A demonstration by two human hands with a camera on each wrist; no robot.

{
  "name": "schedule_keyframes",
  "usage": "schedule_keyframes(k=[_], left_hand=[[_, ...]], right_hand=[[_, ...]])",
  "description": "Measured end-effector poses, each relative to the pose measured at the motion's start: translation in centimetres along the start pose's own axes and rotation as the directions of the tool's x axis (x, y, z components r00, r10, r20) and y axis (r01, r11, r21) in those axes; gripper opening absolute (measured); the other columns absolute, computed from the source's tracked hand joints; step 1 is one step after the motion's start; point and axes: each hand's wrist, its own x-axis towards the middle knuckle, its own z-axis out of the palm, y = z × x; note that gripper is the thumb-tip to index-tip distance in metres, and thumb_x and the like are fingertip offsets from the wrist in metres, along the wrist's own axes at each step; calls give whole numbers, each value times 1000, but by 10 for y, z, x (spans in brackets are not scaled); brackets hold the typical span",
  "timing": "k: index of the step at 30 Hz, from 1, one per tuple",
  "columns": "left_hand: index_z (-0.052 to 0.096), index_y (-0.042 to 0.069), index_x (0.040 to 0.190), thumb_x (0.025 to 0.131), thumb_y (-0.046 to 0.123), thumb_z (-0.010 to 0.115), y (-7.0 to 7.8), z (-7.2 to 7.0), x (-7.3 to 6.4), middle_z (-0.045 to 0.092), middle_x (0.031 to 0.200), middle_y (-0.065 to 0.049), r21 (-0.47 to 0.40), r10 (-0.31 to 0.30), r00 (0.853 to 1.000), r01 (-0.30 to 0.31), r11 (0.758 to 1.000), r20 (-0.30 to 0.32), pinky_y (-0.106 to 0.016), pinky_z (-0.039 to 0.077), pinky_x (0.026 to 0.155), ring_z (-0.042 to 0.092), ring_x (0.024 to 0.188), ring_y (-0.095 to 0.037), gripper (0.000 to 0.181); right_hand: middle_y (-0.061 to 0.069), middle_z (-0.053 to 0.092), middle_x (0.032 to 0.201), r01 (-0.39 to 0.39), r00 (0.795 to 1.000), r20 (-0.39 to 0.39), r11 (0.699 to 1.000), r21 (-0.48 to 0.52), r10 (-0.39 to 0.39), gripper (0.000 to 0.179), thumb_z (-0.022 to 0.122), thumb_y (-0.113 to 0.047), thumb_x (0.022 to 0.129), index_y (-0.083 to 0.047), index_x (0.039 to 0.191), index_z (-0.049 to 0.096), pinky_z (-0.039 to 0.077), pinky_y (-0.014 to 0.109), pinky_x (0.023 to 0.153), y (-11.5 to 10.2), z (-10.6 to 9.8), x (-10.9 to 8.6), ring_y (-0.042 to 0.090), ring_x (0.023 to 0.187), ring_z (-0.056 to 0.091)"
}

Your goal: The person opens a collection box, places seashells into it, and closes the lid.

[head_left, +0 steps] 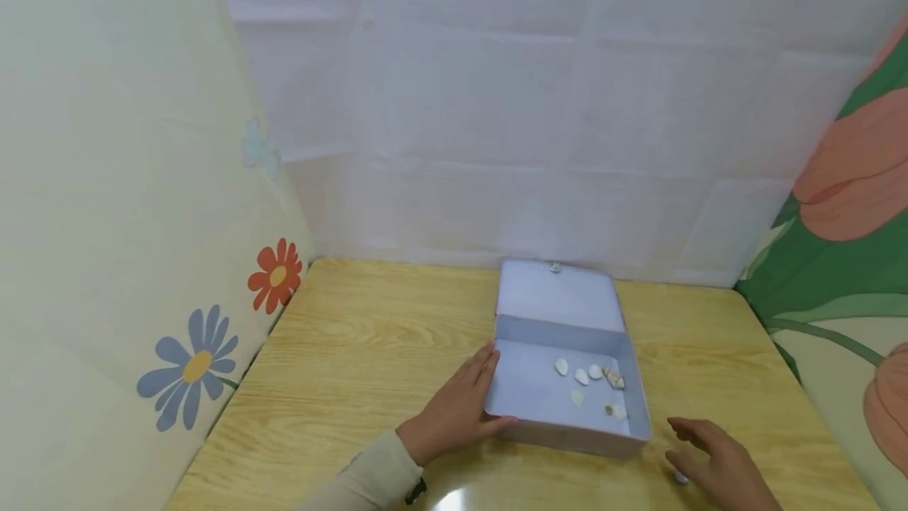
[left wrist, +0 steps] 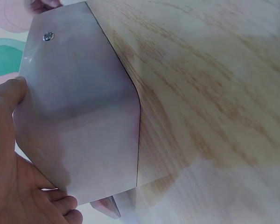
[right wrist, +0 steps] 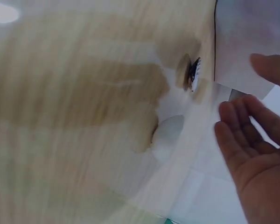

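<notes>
A pale lilac hinged box (head_left: 567, 436) lies with its lid (head_left: 556, 294) folded back. Several white seashells, one of them this shell (head_left: 561, 367), are scattered over its floor, mostly to the right. Among them is a brownish knobbly shell (head_left: 614, 378). My left hand (head_left: 461, 404) grips the box's near left corner, thumb at the front wall and fingers along the left side. Off the box's right front corner, my right hand (head_left: 716, 460) hovers with loosely bent fingers and nothing between them. Below it on the table are a whitish shell (right wrist: 168, 137) and a ridged dark-and-white shell (right wrist: 195, 74).
The wood-patterned table (head_left: 369, 322) carries the box right of its middle. A white cloth (head_left: 454, 101) hangs behind the table's back edge. Flower-printed cloths, a left one (head_left: 106, 219) and a right one (head_left: 851, 180), border the sides.
</notes>
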Motion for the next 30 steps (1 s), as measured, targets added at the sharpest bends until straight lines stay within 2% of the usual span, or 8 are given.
schedule_keyframes(k=[3, 8, 14, 17, 21, 28, 30], left_hand=[[21, -7, 151, 90, 69, 47, -1, 1, 0, 16, 158, -23, -6, 1, 1000, -1, 1000, -5, -41, 25, 115, 22, 144, -33, 101], [23, -8, 150, 90, 68, 49, -1, 2, 0, 18, 158, -24, -4, 5, 1000, -5, 1000, -23, -41, 26, 115, 23, 144, -34, 100], [23, -8, 150, 90, 68, 49, 0, 2, 0, 18, 157, -24, -10, 13, 1000, -13, 1000, -22, -42, 27, 115, 23, 144, -35, 100], [23, -8, 150, 90, 68, 48, 0, 2, -1, 17, 158, -23, -13, 10, 1000, -10, 1000, -18, -42, 27, 115, 22, 144, -34, 100], [24, -9, 150, 90, 68, 49, 0, 1, -1, 18, 157, -24, -13, 17, 999, -17, 1000, -31, -43, 29, 114, 23, 144, -34, 99], [25, -9, 149, 91, 65, 51, 1, -1, -1, 21, 156, -25, -18, 17, 999, -17, 1000, -27, -43, 30, 113, 25, 143, -35, 97], [25, -9, 149, 91, 65, 50, 2, -1, -1, 20, 157, -24, -18, 11, 1000, -11, 1000, -19, -43, 29, 114, 24, 144, -34, 98]], right_hand=[[15, 64, 117, -17, 999, 42, 999, -47, 19, 65, 76, -43, 82, 4, 124, 60, 52, 50, 87, 5, -1, 0, 34, 104, 62], [11, 66, 109, -4, 995, 97, 993, -121, 15, 59, 80, -36, 80, 5, 118, 63, 50, 52, 87, 10, -1, 0, 32, 100, 62], [8, 66, 105, 72, 991, 121, 988, -133, -56, 47, 79, -24, 81, 6, 114, 65, 50, 52, 87, 14, 2, -3, 31, 98, 62], [7, 65, 103, 53, 989, 145, 992, -119, -35, 42, 76, -22, 84, 6, 113, 64, 50, 52, 86, 13, 3, -3, 30, 98, 62], [3, 63, 100, -16, 983, 182, 994, -108, 36, 32, 70, -18, 89, 3, 113, 65, 51, 51, 85, 10, 6, -2, 26, 96, 62], [2, 63, 95, -1, 983, 181, 993, -117, 22, 20, 67, -10, 90, 1, 106, 67, 52, 50, 81, 8, 7, -2, 25, 90, 63], [2, 63, 94, -21, 981, 189, 992, -126, 44, 18, 66, -9, 90, -1, 106, 69, 52, 50, 81, 6, 7, -1, 24, 90, 63]])
